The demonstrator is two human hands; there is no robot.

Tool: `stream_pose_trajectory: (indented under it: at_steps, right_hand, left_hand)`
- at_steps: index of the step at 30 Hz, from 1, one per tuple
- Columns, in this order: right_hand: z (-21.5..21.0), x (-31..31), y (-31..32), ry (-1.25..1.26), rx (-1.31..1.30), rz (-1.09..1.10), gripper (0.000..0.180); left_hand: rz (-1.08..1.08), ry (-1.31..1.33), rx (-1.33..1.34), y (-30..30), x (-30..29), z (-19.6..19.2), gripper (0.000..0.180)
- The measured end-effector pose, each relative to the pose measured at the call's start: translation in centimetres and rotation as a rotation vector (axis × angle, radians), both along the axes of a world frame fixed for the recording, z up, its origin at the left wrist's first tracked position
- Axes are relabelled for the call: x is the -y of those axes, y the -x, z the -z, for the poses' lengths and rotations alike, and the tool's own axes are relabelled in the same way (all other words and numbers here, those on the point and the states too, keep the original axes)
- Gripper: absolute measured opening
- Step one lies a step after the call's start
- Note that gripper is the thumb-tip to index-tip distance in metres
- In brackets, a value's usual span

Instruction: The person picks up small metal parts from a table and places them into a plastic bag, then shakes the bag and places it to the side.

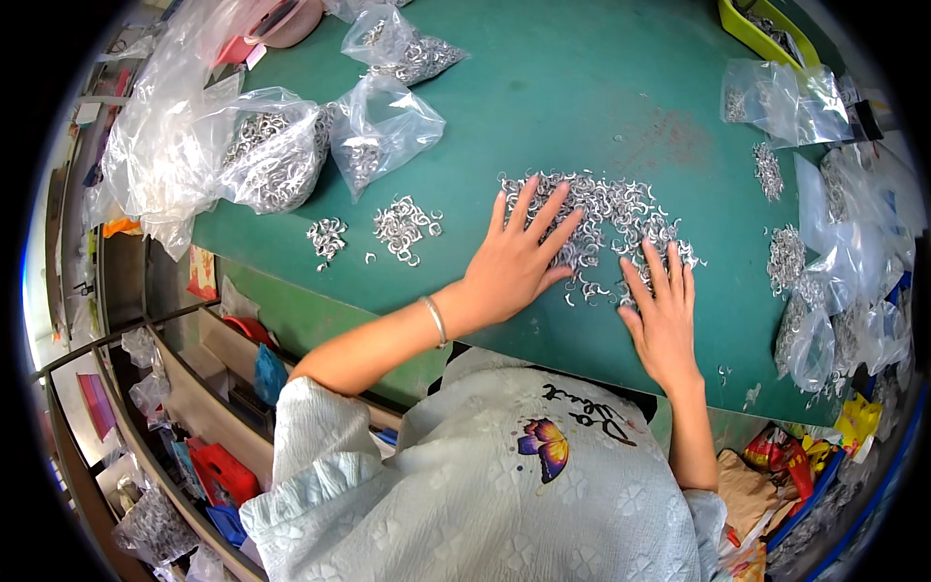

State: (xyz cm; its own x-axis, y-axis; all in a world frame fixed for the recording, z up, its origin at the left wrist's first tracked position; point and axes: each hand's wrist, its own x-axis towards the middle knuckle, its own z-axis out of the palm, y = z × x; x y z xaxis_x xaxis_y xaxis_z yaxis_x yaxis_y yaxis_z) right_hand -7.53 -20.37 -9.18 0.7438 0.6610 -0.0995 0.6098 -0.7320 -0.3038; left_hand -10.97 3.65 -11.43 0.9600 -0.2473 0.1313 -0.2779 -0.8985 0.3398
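A wide pile of small silvery curved metal pieces (621, 209) lies on the green tabletop (543, 97). My left hand (514, 252) rests on the pile's left side with its fingers spread, a bangle round the wrist. On the near right part of the pile lies my right hand (662, 315), flat, its fingers slightly apart and touching the pieces. Neither hand grips anything that I can see; pieces under the palms are hidden. Left of my left hand sit a smaller heap (407, 230) and, farther left, another little heap (328, 239) of the same sort.
Clear plastic bags (276, 160) filled with metal pieces stand at the far left, one open bag (383, 136) beside them. More bags (853, 242) and small heaps (786, 260) line the right edge. A yellow-green bin (766, 34) sits at the back right. Shelving (184, 407) is below left.
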Motion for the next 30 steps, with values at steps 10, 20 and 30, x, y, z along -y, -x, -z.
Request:
stream_pose_trajectory:
  at_steps: [10, 20, 30]
  right_hand:
    - [1.5, -1.7, -6.0, -0.201, 0.185, 0.076, 0.045]
    - [-1.5, -2.0, -0.3, -0.09, -0.118, -0.178, 0.059]
    - [-1.9, 1.4, 0.7, -0.142, -0.166, -0.153, 0.061]
  left_hand:
    - [0.035, 0.001, 0.143, -6.9, 0.9, 1.3, 0.054]
    - [0.037, 0.135, -0.149, 2.1, 0.8, -2.6, 0.056]
    - [0.307, 0.13, -0.096, 3.8, 1.2, -1.4, 0.051]
